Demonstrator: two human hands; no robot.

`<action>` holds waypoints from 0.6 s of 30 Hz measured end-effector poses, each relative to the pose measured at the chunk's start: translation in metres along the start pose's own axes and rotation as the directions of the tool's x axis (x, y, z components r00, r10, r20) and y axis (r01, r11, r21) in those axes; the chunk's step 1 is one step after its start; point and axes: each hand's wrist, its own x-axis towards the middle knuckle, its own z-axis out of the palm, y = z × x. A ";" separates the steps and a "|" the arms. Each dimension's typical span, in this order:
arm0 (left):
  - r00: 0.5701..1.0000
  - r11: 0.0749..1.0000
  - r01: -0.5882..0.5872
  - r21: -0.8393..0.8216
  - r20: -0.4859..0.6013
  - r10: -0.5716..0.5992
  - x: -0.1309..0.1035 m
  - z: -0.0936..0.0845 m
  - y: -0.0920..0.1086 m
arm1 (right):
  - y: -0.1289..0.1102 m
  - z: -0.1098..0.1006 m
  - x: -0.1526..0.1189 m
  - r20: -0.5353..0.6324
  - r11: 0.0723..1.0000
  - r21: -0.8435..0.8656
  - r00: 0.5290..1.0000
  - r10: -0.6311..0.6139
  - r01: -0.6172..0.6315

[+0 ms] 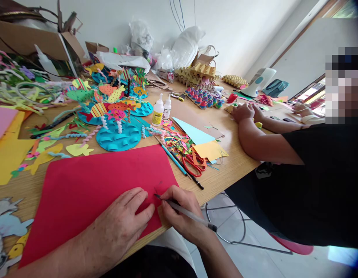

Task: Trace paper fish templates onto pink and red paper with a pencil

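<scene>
Gel pen (190, 214) pinched in the right hand (183, 208) apparently sketches on red paper (109, 173), near right, while the left hand (119, 222), grasping nothing, rests there; further strokes would need a steady sheet.

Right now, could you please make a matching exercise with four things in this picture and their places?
1. Large red paper sheet
2. Grey plastic pen
3. Scissors with red handles
4. White plastic bottle, yellow label

A. beside a small yellow paper sheet
B. in the right hand
C. beside a second white bottle
D. beneath the left hand

Pairs: 1-D, 2-B, 3-A, 4-C
</scene>
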 end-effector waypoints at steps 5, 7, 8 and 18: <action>1.000 1.000 0.009 -0.016 -0.020 -0.009 -0.004 0.004 0.000 | -0.002 0.000 0.001 -0.002 1.000 0.003 1.000 0.005 -0.005; 1.000 1.000 0.009 -0.006 -0.026 -0.009 -0.004 0.005 -0.001 | -0.002 0.000 0.001 -0.003 1.000 0.009 1.000 -0.006 0.006; 1.000 1.000 0.009 -0.004 -0.028 -0.009 -0.004 0.005 -0.001 | -0.002 0.000 0.001 -0.002 1.000 0.012 1.000 -0.010 0.010; 1.000 1.000 0.014 -0.003 -0.021 -0.014 -0.003 0.004 0.000 | -0.002 0.000 0.001 -0.007 1.000 0.019 1.000 -0.006 0.006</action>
